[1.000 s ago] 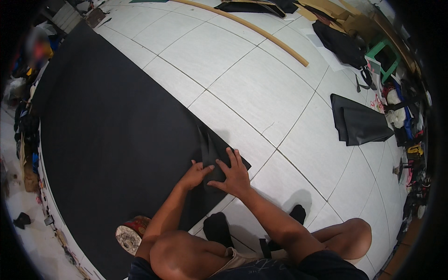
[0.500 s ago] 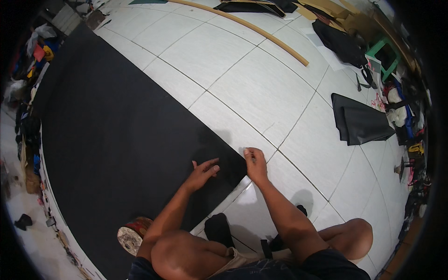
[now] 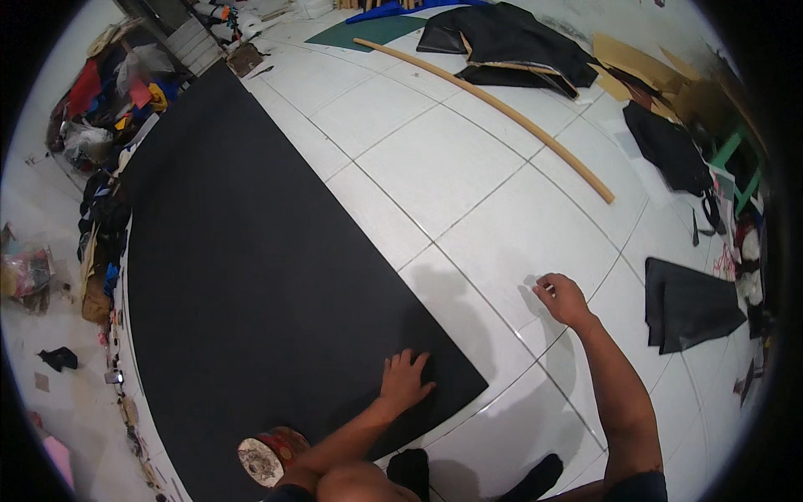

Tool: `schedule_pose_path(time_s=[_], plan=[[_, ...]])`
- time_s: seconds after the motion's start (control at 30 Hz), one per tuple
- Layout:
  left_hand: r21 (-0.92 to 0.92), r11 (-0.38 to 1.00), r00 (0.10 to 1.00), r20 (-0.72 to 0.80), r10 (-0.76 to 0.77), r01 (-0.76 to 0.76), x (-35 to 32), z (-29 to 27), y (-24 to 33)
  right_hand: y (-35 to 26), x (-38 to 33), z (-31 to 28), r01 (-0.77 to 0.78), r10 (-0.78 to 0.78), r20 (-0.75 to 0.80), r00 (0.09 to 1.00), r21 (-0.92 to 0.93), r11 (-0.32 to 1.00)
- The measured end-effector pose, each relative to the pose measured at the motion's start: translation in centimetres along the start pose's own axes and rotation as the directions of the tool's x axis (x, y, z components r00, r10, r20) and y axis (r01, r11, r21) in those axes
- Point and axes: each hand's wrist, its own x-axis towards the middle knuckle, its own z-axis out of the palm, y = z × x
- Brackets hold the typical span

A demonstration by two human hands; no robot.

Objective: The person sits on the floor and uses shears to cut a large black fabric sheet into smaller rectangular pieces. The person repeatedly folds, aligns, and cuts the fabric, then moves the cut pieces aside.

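A large black sheet (image 3: 276,268) lies flat over the tiled floor on the left, its near right corner in front of me. My left hand (image 3: 406,381) rests on it close to that corner, palm down with the fingers spread. Off the sheet's right edge, my right hand (image 3: 564,299) is just above the white tiles, its fingers curled in and the thumb near the fingertips. Whether something small is pinched there cannot be made out. Beside my left forearm, a red cylinder (image 3: 288,442) with a worn whitish end lies on the sheet.
A long tan strip (image 3: 502,109) curves across the far tiles. A folded black piece (image 3: 690,305) lies at right, below a black bag-like item (image 3: 665,151) and a green stool (image 3: 736,163). More black material (image 3: 519,38) is at the back. Mixed clutter (image 3: 92,117) lines the left.
My right hand has left the sheet's corner and moved right over the tiles. The left hand, raised before, now lies flat on the sheet. The view has shifted.
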Motion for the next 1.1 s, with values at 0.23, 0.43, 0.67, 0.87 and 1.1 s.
schedule_pose_path(time_s=[0.23,0.43,0.67,0.87,1.1], plan=[[-0.264,0.964,0.999,0.001,-0.041,0.040,-3.4,-6.9,-1.6,-4.4,-6.7,-7.9,-0.006,0.055,0.349,0.936,-0.142,0.990],[-0.680,0.600,0.904,0.253,-0.346,0.420,-14.1,-22.4,5.9,-1.9,-19.9,-19.2,-0.033,0.209,0.471,0.857,-0.355,0.934],[-0.424,0.652,0.775,0.411,-0.481,0.629,-36.0,-26.9,1.7,-7.7,-30.2,-30.3,-0.315,0.571,0.516,0.639,-0.501,0.806],[-0.570,0.422,0.687,0.402,-0.605,0.705,-34.6,-36.9,-7.0,-11.8,-30.5,-29.9,-0.605,0.569,0.630,0.528,-0.190,0.773],[-0.616,0.018,0.376,0.456,-0.807,0.787,-14.3,-51.4,-11.3,-10.7,-1.2,-33.8,-0.478,0.427,0.529,0.733,-0.046,0.877]])
